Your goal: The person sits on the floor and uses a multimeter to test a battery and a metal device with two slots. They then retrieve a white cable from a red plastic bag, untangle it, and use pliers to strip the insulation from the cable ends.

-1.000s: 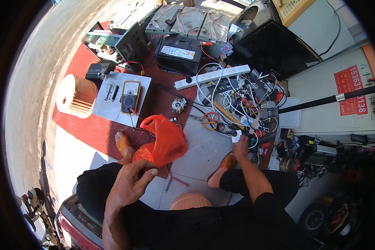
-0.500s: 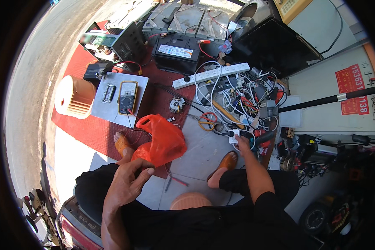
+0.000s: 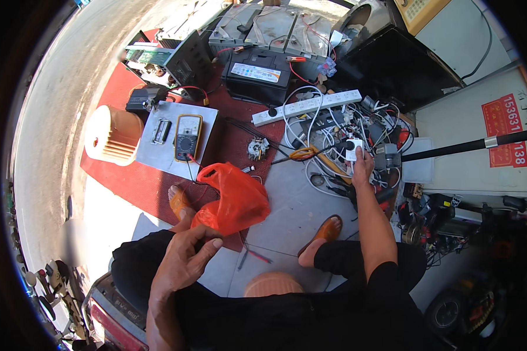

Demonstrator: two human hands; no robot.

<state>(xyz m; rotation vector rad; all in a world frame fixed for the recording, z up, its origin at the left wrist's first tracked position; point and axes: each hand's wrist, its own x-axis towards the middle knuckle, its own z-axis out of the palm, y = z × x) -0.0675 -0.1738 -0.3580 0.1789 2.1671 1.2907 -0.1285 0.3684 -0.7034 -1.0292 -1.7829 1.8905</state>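
Note:
My right hand (image 3: 362, 169) grips a small white socket block (image 3: 354, 150), and a black plug with its cord sits in the block's left side. Right behind it lies a tangled heap of white and black cables (image 3: 386, 126). Orange-handled scissors (image 3: 302, 154) lie partly under the black cord. Near my left knee, my left hand (image 3: 187, 257) has its fingers curled and the thumb close to them. What it holds, if anything, is hidden. A red plastic bag (image 3: 240, 199) is just beyond those fingers; I cannot tell whether they touch it.
A long white power strip (image 3: 307, 107) rests against the heap. Farther back is a black battery (image 3: 257, 76) with clamps. To the left, a yellow-framed analog multimeter (image 3: 188, 139) lies on a grey metal box (image 3: 149, 152), beside a cream slotted drum (image 3: 114, 136). A black pole (image 3: 451, 147) crosses on the right.
My right hand has lifted the white socket block and its plug away from me, over the cable heap. The scissors have shifted the same way. My left hand stays beside the red bag.

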